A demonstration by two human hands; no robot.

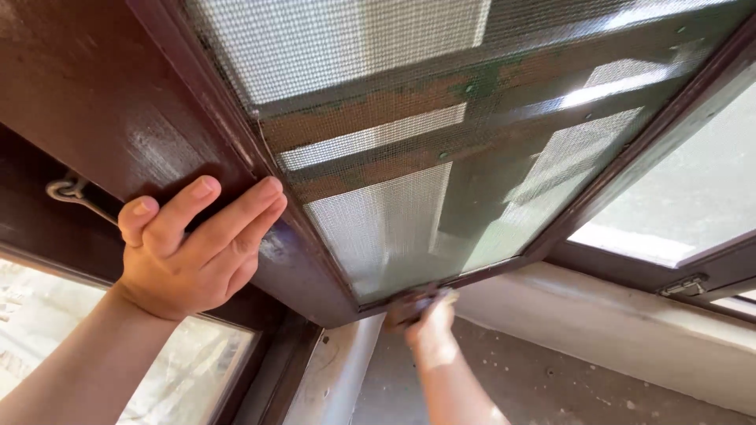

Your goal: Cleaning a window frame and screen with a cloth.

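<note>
Dark brown painted wood forms the window sash [134, 102], glossy in finish and scuffed along its lower corner. Its opening is filled with a fine metal mesh screen [409, 157], grey and slightly dusty, through which pale frosted panes and horizontal bars with patches of green and rust-brown show. The left hand [189, 252] lies flat against the broad face of the sash near that corner, fingers extended and slightly spread, thumb raised, gripping nothing. The right hand [429, 319] is at the bottom edge of the sash, just below the mesh, fingers curled around a small brownish object [413, 303]; motion blur prevents identification of the object. A curved metal hook latch [75, 193] hangs on the dark frame to the left of the left hand. Below, a pale, speckled sill [551, 378] runs under the window, and a small metal hinge [683, 287] sits on the frame at the right.
</note>
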